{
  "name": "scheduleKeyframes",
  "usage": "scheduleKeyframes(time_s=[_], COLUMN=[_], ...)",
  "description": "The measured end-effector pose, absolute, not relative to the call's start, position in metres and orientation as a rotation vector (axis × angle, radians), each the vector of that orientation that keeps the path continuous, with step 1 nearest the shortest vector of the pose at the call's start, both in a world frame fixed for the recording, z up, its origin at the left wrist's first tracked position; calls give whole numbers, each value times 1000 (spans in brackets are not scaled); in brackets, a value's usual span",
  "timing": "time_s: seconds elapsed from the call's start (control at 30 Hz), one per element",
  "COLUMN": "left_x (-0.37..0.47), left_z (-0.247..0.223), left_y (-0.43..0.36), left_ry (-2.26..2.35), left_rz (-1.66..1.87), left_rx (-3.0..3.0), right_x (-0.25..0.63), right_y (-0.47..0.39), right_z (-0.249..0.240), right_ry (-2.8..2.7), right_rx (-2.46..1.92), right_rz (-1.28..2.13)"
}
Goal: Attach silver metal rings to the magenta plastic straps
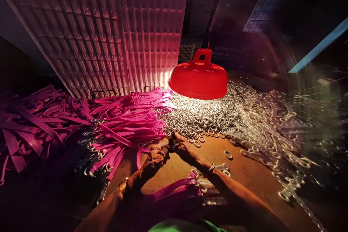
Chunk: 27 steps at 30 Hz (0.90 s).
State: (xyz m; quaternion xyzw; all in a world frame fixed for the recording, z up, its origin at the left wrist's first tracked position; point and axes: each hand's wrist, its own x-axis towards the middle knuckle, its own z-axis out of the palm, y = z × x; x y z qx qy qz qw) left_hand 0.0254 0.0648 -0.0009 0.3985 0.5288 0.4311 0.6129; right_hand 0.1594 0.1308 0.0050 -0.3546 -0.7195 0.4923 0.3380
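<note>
My left hand is closed around the end of a pink strap, which loops out to the left of the fist. Thumb and fingers of my right hand are pressed together against the left one; what they pinch is too dark and small to make out. Just beyond both hands lies a heap of metal rings. A pile of pink straps spreads to their left. Nearer my body, between the forearms, lie more pink straps with metal chain pieces beside them.
A red lampshade hangs low over the rings. Metal chains are heaped at the right on the brown tabletop. Tall ribbed panels lean behind the straps. More pink straps lie at far left.
</note>
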Motion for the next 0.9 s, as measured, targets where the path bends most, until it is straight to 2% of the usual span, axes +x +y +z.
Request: scheduleKeyframes(time_s=[0.2, 0.33, 0.53, 0.9], left_x=[18, 12, 22, 40], left_z=[51, 79, 56, 44], left_y=[51, 26, -20, -37], left_ry=[1170, 1180, 912, 883], left_rz=[932, 656, 568, 694], left_rx=[792, 907, 916, 816], right_x=[179, 212, 231, 218], right_y=[100, 45, -11, -11], right_z=[43, 55, 56, 39], right_ry=[-2199, -2321, -2396, -2226], right_rx=[-809, -775, -943, -1121], right_rz=[1429, 1213, 1139, 1744])
